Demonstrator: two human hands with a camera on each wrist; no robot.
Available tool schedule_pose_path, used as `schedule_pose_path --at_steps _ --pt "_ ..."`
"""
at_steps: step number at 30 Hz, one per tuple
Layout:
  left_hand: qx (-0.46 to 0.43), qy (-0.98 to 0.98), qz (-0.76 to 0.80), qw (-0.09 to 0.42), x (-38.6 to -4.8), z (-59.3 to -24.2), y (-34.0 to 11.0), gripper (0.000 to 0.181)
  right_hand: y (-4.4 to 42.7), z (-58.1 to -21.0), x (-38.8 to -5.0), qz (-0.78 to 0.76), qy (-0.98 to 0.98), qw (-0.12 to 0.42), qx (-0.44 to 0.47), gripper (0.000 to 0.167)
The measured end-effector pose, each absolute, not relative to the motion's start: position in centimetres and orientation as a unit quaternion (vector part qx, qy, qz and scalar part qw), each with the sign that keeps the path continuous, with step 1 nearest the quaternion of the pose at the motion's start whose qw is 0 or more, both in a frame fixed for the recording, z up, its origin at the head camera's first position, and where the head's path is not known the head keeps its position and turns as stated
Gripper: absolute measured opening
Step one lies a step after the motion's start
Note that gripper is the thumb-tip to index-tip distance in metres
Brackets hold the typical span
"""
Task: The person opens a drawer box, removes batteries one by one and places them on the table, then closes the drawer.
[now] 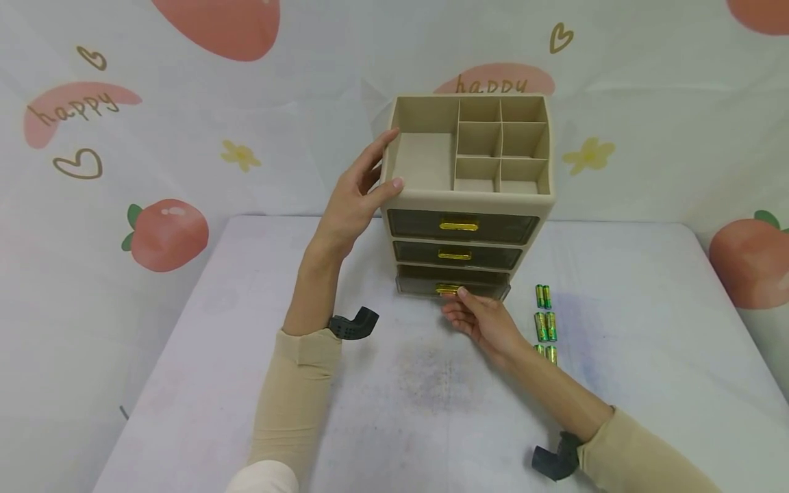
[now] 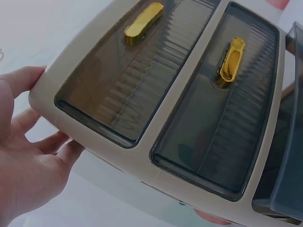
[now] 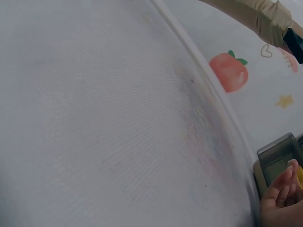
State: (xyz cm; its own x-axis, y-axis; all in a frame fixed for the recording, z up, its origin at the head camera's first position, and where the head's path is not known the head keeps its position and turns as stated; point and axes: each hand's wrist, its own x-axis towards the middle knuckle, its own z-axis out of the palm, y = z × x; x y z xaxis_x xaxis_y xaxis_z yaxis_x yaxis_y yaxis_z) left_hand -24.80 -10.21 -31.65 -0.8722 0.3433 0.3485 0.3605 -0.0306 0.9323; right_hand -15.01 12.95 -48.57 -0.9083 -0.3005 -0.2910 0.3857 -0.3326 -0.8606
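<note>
A beige desktop drawer organizer (image 1: 471, 200) stands at the table's back, with a divided top tray and three dark see-through drawers with gold handles. My left hand (image 1: 357, 188) rests on its upper left edge, fingers spread, thumb on the front rim; the left wrist view shows fingers against the side. My right hand (image 1: 481, 318) pinches the gold handle (image 1: 447, 289) of the bottom drawer (image 1: 413, 282), which stands slightly out. The upper drawer (image 1: 407, 224) and middle drawer (image 1: 409, 253) are closed. In the right wrist view, the right hand (image 3: 284, 201) partly hides the handle.
Several green batteries (image 1: 550, 326) lie in pairs on the table right of the organizer, the nearest pair partly behind the right forearm. A printed cloth (image 1: 308, 103) hangs behind the white table (image 1: 394, 411). Each wrist wears a black camera mount (image 1: 354, 324).
</note>
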Motion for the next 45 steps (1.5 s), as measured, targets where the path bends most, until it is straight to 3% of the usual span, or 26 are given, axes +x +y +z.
schedule_pose_path --at_steps 22,45 --pt "-0.254 -0.686 -0.682 0.003 -24.9 -32.1 -10.3 0.063 12.6 -48.7 -16.1 -0.805 0.561 0.186 0.044 0.056" --pt "-0.225 -0.678 -0.698 0.036 -24.6 -32.3 -9.5 0.058 12.4 -48.8 -16.6 -0.802 0.571 0.168 0.045 0.051"
